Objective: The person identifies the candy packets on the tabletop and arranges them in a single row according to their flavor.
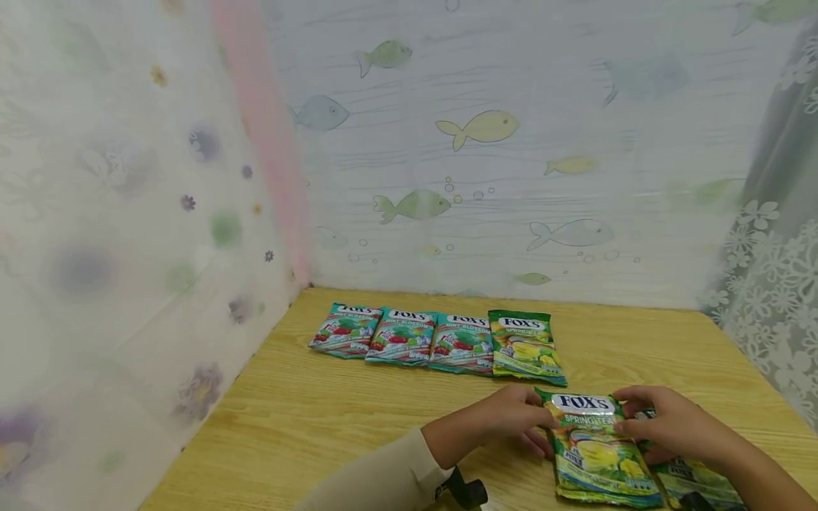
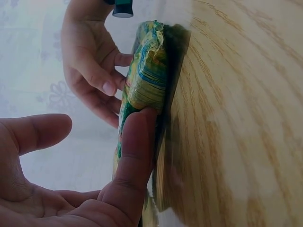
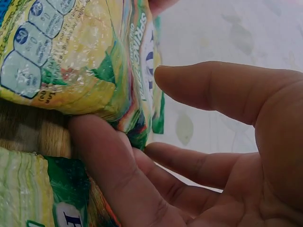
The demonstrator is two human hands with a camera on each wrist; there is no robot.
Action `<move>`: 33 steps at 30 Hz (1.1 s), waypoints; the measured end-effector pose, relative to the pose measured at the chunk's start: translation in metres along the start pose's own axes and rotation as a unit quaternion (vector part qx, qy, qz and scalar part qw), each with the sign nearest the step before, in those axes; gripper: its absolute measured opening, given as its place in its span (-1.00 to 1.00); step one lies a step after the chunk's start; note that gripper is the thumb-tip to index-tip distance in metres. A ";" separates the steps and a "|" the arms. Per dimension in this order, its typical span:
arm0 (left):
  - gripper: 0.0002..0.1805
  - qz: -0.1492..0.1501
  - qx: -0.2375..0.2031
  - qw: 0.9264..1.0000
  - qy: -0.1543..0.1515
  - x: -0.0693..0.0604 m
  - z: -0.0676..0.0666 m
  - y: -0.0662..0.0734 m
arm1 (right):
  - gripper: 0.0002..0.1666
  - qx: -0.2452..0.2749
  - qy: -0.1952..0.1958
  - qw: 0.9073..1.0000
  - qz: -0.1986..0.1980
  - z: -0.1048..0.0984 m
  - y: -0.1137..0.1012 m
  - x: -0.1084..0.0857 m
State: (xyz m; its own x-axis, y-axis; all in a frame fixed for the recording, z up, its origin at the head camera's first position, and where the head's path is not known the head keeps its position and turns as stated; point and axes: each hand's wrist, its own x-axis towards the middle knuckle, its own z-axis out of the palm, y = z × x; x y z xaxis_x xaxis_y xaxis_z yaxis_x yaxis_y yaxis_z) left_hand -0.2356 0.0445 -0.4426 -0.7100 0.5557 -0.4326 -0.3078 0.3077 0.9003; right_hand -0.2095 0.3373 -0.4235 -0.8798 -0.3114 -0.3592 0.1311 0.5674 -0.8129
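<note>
A yellow-green Fox's Spring Tea candy bag (image 1: 597,447) lies between my two hands near the table's front. My left hand (image 1: 511,419) touches its left edge; in the left wrist view one extended finger (image 2: 135,156) presses the bag's side while the thumb stands apart. At the upper right edge is my right hand (image 1: 671,426), with fingers against and partly under the rim and its thumb over the front. Whether the bag fully rests on the table, I cannot tell. Another yellow-green candy bag (image 1: 696,482) lies partly hidden beneath my right hand.
Toward the back, three teal Mint Blossom bags (image 1: 345,331) and one Spring Tea bag (image 1: 525,346) stand in a row on the wooden table (image 1: 383,411). A flowered sheet (image 1: 128,248) borders the left, a fish-print sheet (image 1: 479,177) the back.
</note>
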 end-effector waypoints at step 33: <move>-0.29 0.046 -0.029 0.998 -0.008 -0.001 -0.002 0.015 | -0.11 -0.003 0.021 0.999 -0.030 -0.008 -0.013 -0.008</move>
State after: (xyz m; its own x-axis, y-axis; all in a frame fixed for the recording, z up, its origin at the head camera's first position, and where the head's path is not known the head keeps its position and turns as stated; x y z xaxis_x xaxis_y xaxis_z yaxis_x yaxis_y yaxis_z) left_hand -0.2406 0.0468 -0.4279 -0.7274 0.5914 -0.3479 -0.2784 0.2091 0.9374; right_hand -0.2080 0.3386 -0.4069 -0.9040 -0.3133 -0.2909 0.0749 0.5539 -0.8292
